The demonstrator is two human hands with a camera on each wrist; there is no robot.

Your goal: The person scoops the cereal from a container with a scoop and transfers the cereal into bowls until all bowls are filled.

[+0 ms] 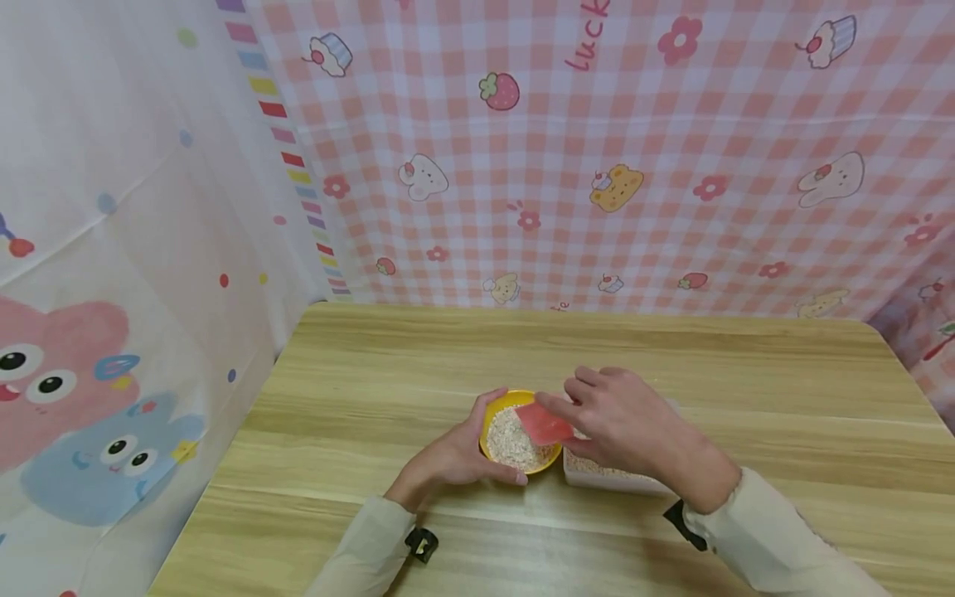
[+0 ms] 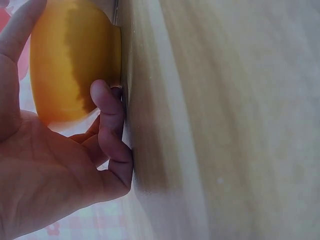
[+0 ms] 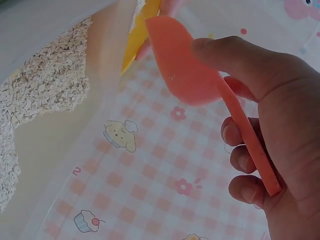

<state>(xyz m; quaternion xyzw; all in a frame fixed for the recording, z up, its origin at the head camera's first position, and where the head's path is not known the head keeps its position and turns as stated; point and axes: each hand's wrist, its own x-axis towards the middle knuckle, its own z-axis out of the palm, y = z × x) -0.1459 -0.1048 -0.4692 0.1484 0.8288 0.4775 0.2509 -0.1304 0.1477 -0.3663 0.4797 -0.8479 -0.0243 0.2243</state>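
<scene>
A yellow bowl (image 1: 518,396) of oat flakes (image 1: 513,444) stands on the table, its outer wall (image 2: 70,60) plain in the left wrist view. My left hand (image 1: 458,452) grips it from the left, thumb on the near side and fingers round the far side. In my right hand (image 1: 627,419) is a red scoop (image 1: 543,424), tilted over the bowl's right part. The right wrist view shows its blade (image 3: 180,65) and the handle (image 3: 252,142) along my palm, with fingers curled round it. A translucent container (image 1: 615,481) of oats (image 3: 55,80) sits under my right hand, close beside the bowl.
The wooden table (image 1: 388,365) reaches back to a pink checked cloth (image 1: 462,232) hung behind it. A white printed cloth (image 1: 172,232) hangs along the left side. Dark straps sit at both sleeve cuffs.
</scene>
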